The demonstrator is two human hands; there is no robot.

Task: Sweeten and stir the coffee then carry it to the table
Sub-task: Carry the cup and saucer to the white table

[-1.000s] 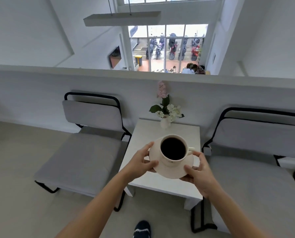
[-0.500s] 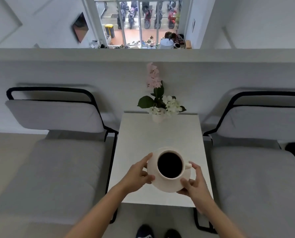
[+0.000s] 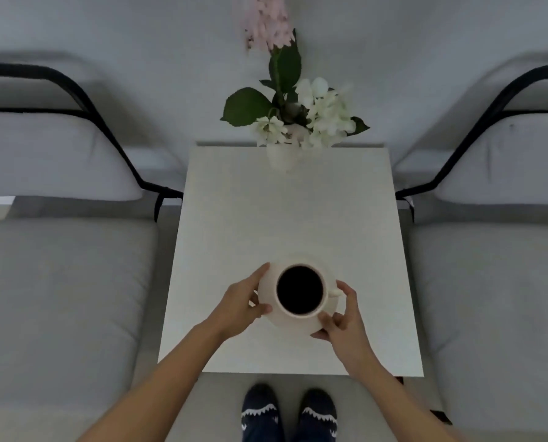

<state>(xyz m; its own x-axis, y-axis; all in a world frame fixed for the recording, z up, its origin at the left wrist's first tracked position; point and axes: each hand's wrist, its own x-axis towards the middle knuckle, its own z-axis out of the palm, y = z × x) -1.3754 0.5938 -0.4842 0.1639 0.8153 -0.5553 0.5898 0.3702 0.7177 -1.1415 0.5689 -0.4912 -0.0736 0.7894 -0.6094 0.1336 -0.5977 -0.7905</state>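
Note:
A cream cup of black coffee (image 3: pixel 300 290) stands on a matching saucer (image 3: pixel 268 287) over the near half of a small white table (image 3: pixel 285 218). My left hand (image 3: pixel 241 303) grips the saucer's left rim, thumb on top. My right hand (image 3: pixel 343 317) holds the saucer's right and near rim, just by the cup's handle (image 3: pixel 334 293). Whether the saucer touches the tabletop or hovers just above it, I cannot tell.
A white vase with white and pink flowers (image 3: pixel 285 122) stands at the table's far edge against the wall. Grey cushioned chairs with black frames flank the table, left chair (image 3: pixel 59 250) and right chair (image 3: pixel 496 266). My feet in dark socks (image 3: pixel 288 413) are at the table's near edge.
I have stepped up to the table and my view has tilted down. The cup and saucer have come lower, over the tabletop's near half, still held in both hands.

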